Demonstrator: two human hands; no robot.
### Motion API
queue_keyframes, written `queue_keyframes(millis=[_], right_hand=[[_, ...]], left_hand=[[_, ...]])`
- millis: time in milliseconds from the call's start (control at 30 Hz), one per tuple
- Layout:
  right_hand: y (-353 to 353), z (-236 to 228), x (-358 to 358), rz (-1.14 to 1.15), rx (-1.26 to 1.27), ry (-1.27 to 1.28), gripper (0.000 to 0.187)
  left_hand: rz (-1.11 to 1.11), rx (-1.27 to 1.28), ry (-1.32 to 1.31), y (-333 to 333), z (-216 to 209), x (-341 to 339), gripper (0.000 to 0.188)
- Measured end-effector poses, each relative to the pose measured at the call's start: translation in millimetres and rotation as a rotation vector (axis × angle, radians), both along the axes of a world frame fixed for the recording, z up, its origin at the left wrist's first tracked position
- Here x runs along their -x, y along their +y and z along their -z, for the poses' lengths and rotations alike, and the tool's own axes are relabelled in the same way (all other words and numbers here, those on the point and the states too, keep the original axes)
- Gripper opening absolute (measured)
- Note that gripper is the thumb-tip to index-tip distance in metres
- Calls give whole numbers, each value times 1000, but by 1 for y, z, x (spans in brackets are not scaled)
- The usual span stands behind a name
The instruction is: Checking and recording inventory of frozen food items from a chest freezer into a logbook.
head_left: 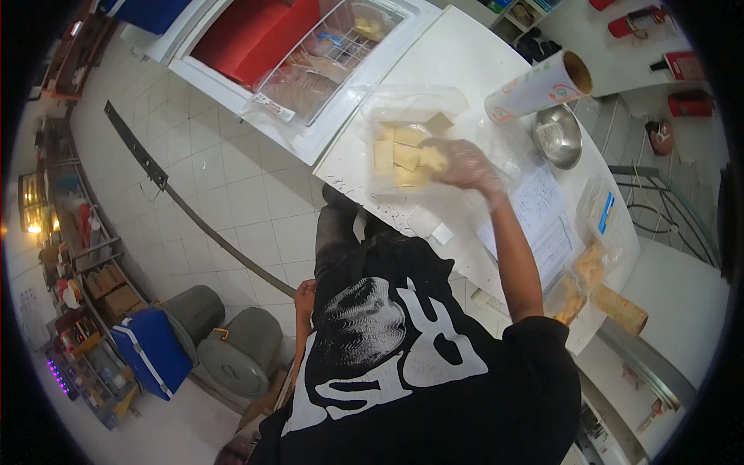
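One pale yellow block (pixel 431 158) sits pinched in the gloved right hand (pixel 463 164) fingers, over the bag (pixel 403 116)

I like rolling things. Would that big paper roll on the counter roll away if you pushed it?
Probably. The roll lies on its side and looks round, so a sideways push could send it along the white counter. Its open hollow core suggests it is fairly light. The metal bowl beside it might stop it.

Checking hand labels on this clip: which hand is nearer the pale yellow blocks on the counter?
Right. The right hand, in a clear glove, rests on the pale yellow blocks; the left hand hangs by the hip, far below the counter.
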State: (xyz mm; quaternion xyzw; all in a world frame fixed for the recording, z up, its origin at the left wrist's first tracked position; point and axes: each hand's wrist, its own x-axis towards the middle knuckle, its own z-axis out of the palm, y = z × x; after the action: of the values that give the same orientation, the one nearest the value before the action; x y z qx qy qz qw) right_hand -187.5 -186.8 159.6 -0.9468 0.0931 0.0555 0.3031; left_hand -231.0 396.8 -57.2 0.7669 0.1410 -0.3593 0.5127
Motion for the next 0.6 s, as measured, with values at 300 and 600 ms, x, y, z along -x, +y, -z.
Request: queue_keyframes(millis=[300, 600], right_hand=[[41, 22, -43, -407, 162, 449, 74], [18, 14, -69, -188, -1, 422, 79]], left_hand=[[108, -130, -52, -19, -23, -35, 25], [165, -157, -108, -13, -18, -14, 24]])
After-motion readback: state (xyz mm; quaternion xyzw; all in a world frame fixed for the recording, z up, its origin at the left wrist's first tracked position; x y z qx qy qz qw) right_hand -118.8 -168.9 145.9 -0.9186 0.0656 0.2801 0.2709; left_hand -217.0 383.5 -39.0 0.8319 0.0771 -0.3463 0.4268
